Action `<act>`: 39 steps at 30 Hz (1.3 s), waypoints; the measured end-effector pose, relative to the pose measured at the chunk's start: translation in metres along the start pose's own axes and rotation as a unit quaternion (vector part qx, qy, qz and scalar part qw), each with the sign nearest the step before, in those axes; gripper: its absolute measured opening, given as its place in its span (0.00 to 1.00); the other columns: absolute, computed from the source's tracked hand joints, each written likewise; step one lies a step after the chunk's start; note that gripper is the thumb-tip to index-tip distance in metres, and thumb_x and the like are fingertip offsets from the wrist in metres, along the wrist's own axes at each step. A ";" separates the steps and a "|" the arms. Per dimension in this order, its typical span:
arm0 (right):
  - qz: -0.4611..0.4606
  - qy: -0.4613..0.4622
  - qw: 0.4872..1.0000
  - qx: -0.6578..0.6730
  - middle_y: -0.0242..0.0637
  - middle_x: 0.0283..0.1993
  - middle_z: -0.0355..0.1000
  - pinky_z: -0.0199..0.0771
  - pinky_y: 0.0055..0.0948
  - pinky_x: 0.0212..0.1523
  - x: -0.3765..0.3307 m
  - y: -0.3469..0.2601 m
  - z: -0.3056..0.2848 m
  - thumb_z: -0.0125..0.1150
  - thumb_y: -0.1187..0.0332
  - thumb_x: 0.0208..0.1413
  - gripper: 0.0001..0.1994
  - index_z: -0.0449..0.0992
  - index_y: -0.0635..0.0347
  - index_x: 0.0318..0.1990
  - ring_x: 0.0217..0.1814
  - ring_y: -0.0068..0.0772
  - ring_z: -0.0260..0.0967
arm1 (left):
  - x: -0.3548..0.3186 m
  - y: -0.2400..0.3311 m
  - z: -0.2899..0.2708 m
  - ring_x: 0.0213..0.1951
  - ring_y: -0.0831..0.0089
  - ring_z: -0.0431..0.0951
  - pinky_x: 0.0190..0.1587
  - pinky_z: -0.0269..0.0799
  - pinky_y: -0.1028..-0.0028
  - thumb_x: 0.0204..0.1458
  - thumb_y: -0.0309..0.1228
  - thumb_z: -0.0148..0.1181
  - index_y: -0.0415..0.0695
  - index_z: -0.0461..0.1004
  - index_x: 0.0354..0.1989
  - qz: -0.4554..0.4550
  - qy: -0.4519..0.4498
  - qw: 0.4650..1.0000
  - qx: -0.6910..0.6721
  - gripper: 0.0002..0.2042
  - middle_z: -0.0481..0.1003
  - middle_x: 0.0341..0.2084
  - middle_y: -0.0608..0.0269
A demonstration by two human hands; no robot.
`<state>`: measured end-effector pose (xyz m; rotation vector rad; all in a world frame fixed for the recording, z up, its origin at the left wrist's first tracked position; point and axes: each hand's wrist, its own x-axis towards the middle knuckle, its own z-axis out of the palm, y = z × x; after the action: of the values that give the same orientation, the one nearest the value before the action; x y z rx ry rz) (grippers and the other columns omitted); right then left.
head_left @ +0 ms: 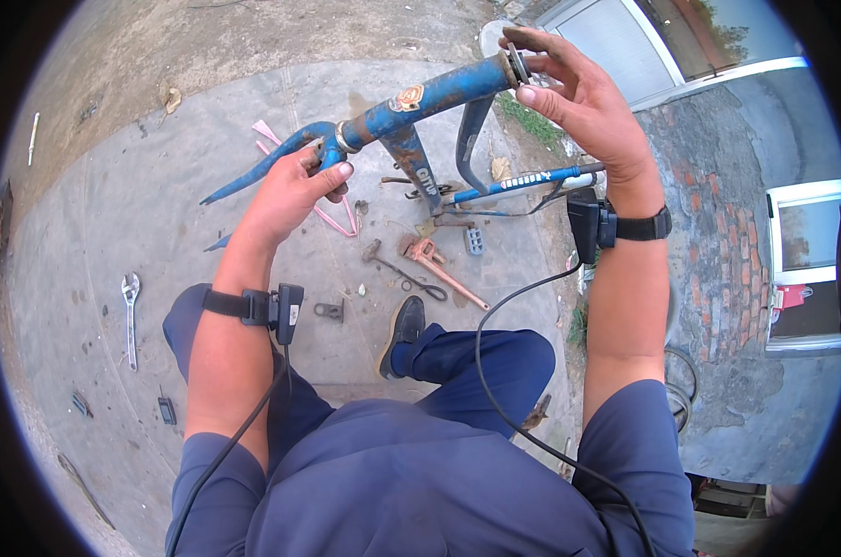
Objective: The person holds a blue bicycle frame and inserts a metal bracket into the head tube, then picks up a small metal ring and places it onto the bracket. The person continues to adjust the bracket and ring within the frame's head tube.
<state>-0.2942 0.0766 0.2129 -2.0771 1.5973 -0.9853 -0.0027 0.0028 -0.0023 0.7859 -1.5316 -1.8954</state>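
Note:
A worn blue bicycle frame (444, 96) is held up in front of me, its head tube slanting from lower left to upper right. My left hand (286, 193) is closed around the top of the blue fork (263, 169), just below the tube's lower end. At the upper end, a dark metal headset ring (519, 67) sits against the tube. The thumb and fingers of my right hand (588, 107) curl around that ring. Below, the frame's other tubes run down toward the concrete.
On the concrete (96, 241) lie a rusty pipe wrench (444, 269), a hammer (372, 251), a grey block (474, 241), a metal bracket (329, 309) and a pink strap (332, 223). An adjustable wrench (131, 320) rests at the left. A brick wall (718, 232) stands right.

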 end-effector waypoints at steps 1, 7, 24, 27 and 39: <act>-0.001 -0.005 1.000 0.011 0.38 0.44 0.79 0.78 0.27 0.44 0.000 0.000 0.001 0.73 0.49 0.57 0.28 0.80 0.65 0.54 0.49 0.29 0.76 | 0.000 0.000 0.000 0.34 0.76 0.77 0.43 0.73 0.72 0.61 0.39 0.67 0.41 0.76 0.39 0.001 0.000 1.000 0.001 0.13 0.77 0.29 0.66; 0.170 -0.046 0.978 -0.110 0.38 0.45 0.79 0.79 0.30 0.51 0.012 -0.007 -0.009 0.73 0.50 0.57 0.29 0.78 0.64 0.57 0.50 0.31 0.76 | 0.000 0.001 0.000 0.34 0.76 0.77 0.43 0.73 0.72 0.61 0.39 0.67 0.41 0.76 0.38 -0.007 0.002 1.000 0.005 0.13 0.77 0.29 0.67; 0.115 -0.035 0.987 -0.103 0.38 0.45 0.78 0.80 0.28 0.43 0.007 0.002 -0.008 0.74 0.54 0.59 0.27 0.77 0.64 0.57 0.49 0.26 0.75 | 0.000 0.001 0.000 0.34 0.77 0.76 0.43 0.73 0.72 0.61 0.40 0.67 0.42 0.76 0.39 -0.006 0.000 1.000 -0.002 0.13 0.77 0.30 0.67; -0.003 0.001 1.000 -0.012 0.38 0.42 0.79 0.79 0.28 0.41 -0.001 0.000 0.000 0.73 0.51 0.59 0.26 0.79 0.65 0.54 0.45 0.26 0.76 | 0.000 0.001 0.001 0.34 0.77 0.76 0.43 0.73 0.72 0.61 0.40 0.67 0.42 0.76 0.39 -0.007 0.001 1.000 -0.005 0.13 0.77 0.30 0.67; 0.026 -0.012 0.996 -0.081 0.40 0.49 0.78 0.79 0.30 0.48 0.000 -0.003 -0.003 0.74 0.49 0.56 0.32 0.76 0.64 0.59 0.50 0.29 0.76 | 0.001 -0.001 -0.001 0.34 0.76 0.77 0.43 0.74 0.71 0.60 0.40 0.68 0.41 0.77 0.40 -0.003 0.000 1.000 -0.011 0.14 0.77 0.30 0.66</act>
<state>-0.2941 0.0783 0.2163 -2.1301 1.7617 -0.8347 -0.0029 0.0022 -0.0039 0.7823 -1.5078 -1.9137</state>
